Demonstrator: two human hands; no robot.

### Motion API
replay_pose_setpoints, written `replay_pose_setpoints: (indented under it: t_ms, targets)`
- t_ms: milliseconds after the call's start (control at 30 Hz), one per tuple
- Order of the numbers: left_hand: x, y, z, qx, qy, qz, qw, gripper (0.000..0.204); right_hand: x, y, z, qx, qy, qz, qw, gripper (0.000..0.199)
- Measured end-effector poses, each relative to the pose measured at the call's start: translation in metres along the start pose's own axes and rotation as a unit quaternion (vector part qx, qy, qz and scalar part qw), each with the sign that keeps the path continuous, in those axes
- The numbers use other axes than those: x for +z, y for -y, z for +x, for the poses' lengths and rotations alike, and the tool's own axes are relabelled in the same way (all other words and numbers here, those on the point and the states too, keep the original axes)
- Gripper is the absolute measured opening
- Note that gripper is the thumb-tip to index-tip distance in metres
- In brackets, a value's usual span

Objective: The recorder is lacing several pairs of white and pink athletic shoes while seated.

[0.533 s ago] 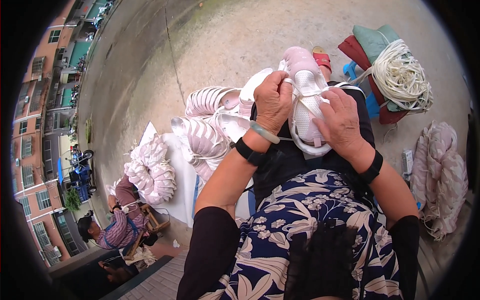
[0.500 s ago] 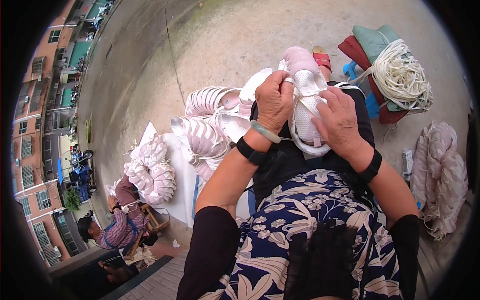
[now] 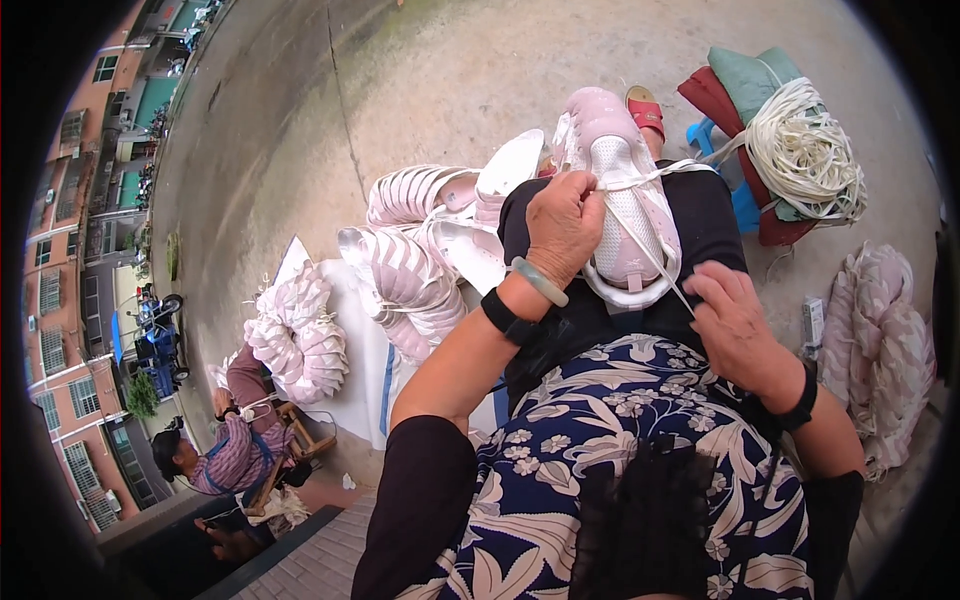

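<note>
On my lap rests a stack of pale pink shoe uppers (image 3: 608, 118), the top one showing a white mesh tongue (image 3: 612, 163). A white shoelace (image 3: 632, 232) runs down across it from the upper eyelets toward my right hand. My left hand (image 3: 563, 222) is closed at the left eyelet edge, pinching the lace there. Below and right of the upper, my right hand (image 3: 735, 325) is closed on the lace's other stretch, which looks taut. Another length of lace (image 3: 690, 165) trails right over my knee toward a bundle of white laces (image 3: 805, 150).
More nested pink uppers (image 3: 400, 275) lie to the left, beside a ring of uppers (image 3: 297, 335) on a white sheet. The lace bundle sits on red and green cushions over a blue stool (image 3: 745, 205). Further uppers (image 3: 875, 350) lie at right. Another person (image 3: 235, 455) sits at lower left.
My right hand has moved from the upper's right side down and to the right, drawing out the lace. My left hand has shifted slightly right and down.
</note>
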State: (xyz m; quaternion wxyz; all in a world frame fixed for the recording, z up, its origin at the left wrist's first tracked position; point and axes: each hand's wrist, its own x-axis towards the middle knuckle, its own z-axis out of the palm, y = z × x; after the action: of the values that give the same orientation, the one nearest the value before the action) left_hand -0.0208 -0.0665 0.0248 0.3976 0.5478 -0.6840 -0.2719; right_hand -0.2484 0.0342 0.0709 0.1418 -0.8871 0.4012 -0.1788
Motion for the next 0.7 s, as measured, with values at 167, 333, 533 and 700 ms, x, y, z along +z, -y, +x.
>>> replay_pose_setpoints:
  t_ms: [167,333,533,700]
  targets:
    - [-0.005,0.004,-0.009,0.021,0.014,0.040,0.999,0.013,-0.004,-0.014,-0.037,0.036,0.061,0.126,0.990,0.015]
    - [-0.010,-0.003,-0.012,-0.009,0.034,0.052,0.998,0.018,0.008,-0.020,-0.034,-0.001,0.142,0.105,0.984,0.016]
    - [-0.006,0.002,-0.022,0.036,0.046,0.110,0.992,0.021,0.002,-0.022,-0.050,0.009,0.199,0.034,0.979,0.014]
    - [-0.003,0.000,-0.019,0.025,0.045,0.109,0.993,0.019,-0.004,-0.034,-0.035,0.027,0.153,0.066,0.986,0.016]
